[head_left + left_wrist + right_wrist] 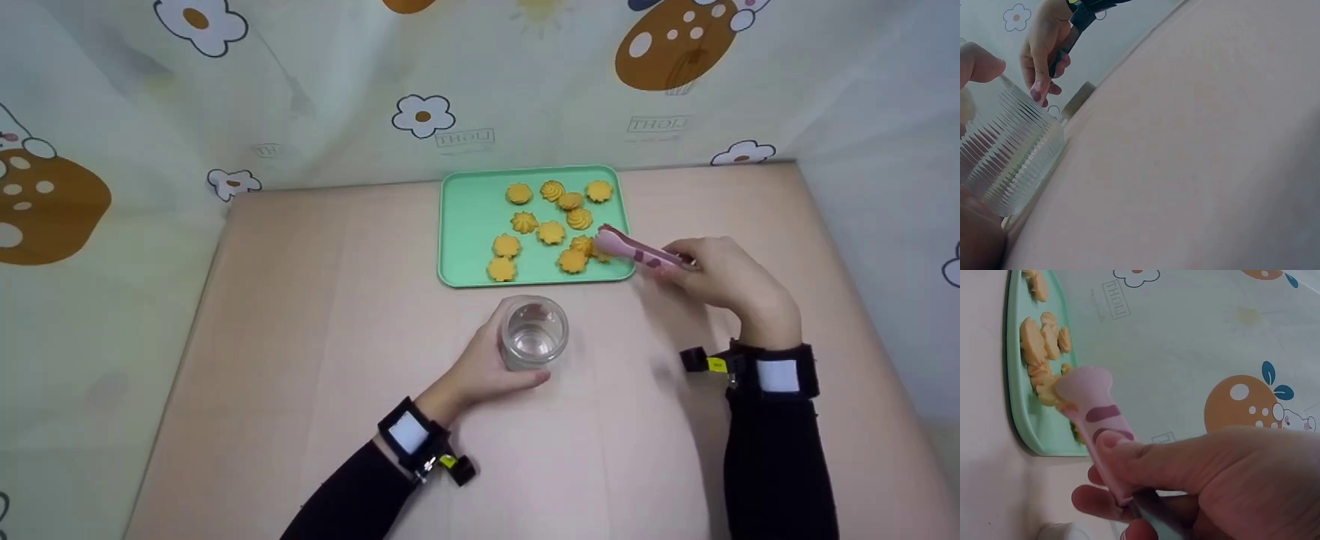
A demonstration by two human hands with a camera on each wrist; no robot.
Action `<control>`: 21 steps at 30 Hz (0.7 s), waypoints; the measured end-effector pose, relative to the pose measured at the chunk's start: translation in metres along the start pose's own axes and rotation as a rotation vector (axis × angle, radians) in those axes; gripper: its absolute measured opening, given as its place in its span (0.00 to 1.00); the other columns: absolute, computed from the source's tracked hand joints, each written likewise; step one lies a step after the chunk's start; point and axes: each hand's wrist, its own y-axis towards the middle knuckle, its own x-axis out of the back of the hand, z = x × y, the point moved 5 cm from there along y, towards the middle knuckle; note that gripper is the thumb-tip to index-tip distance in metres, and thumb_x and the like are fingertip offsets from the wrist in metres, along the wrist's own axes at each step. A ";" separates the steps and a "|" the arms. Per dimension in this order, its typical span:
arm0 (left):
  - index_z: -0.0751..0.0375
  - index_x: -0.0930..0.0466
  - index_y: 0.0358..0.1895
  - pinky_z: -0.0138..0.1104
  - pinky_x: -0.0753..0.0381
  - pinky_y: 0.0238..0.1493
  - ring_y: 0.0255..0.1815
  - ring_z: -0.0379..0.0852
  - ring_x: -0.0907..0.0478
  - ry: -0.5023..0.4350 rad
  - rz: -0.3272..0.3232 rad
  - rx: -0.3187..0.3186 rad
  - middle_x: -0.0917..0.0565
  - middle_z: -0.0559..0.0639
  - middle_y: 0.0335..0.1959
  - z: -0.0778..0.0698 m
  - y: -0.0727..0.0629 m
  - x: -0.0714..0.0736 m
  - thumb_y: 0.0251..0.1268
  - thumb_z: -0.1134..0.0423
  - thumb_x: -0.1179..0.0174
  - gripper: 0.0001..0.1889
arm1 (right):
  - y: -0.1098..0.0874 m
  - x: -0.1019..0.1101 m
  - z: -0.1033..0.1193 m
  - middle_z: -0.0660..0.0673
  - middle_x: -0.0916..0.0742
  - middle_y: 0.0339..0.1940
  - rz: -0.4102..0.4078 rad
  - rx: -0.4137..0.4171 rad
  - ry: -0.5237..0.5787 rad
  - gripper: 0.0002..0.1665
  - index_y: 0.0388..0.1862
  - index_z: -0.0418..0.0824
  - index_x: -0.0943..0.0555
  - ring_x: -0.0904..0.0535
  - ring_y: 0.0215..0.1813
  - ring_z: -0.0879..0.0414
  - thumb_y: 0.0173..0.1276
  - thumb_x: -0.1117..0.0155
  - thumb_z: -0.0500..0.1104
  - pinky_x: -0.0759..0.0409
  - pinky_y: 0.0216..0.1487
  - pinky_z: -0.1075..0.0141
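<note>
My left hand (491, 356) is curled round a clear glass cup (535, 330), which has ribbed sides (1010, 152) in the left wrist view and nothing visible inside. Pink tongs (637, 251) with darker stripes are gripped between thumb and fingers of my right hand (724, 277). Their tips reach over the right front corner of a green tray (469, 225) that bears several golden, flower-shaped cookies (551, 232). Between the tong tips in the right wrist view shows a cookie (1049, 391); whether they pinch it, I cannot tell.
A pale tabletop (300, 360) stretches under tray and arms. Behind the tray hangs a patterned curtain (337, 97), with more fabric along both sides. Each wrist wears a black strap (776, 379) with a small camera.
</note>
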 end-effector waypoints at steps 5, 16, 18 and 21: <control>0.51 0.32 0.78 0.50 0.31 0.81 0.73 0.52 0.24 -0.009 -0.003 -0.006 0.20 0.57 0.71 -0.001 0.000 0.000 0.52 0.59 0.17 0.49 | -0.003 0.007 0.006 0.41 0.13 0.37 -0.042 0.066 -0.021 0.17 0.58 0.33 0.12 0.22 0.40 0.44 0.79 0.31 0.44 0.28 0.41 0.54; 0.53 0.32 0.78 0.54 0.33 0.81 0.74 0.56 0.25 -0.023 -0.006 0.004 0.20 0.58 0.71 -0.001 0.000 -0.001 0.52 0.59 0.17 0.49 | -0.024 0.023 0.036 0.48 0.16 0.33 -0.182 0.341 -0.002 0.15 0.56 0.35 0.12 0.26 0.33 0.56 0.80 0.30 0.44 0.27 0.32 0.64; 0.52 0.32 0.78 0.53 0.33 0.81 0.74 0.55 0.25 -0.019 -0.004 0.008 0.20 0.57 0.71 -0.001 0.000 -0.001 0.52 0.59 0.17 0.49 | -0.030 0.026 0.045 0.49 0.16 0.33 -0.211 0.398 0.000 0.13 0.56 0.37 0.11 0.27 0.32 0.57 0.79 0.28 0.42 0.28 0.31 0.66; 0.51 0.33 0.79 0.53 0.33 0.81 0.74 0.55 0.25 -0.017 0.001 0.014 0.21 0.57 0.72 -0.001 0.000 -0.001 0.52 0.59 0.16 0.50 | -0.041 0.028 0.058 0.51 0.16 0.34 -0.231 0.465 0.006 0.13 0.56 0.39 0.11 0.28 0.31 0.59 0.76 0.26 0.39 0.30 0.30 0.69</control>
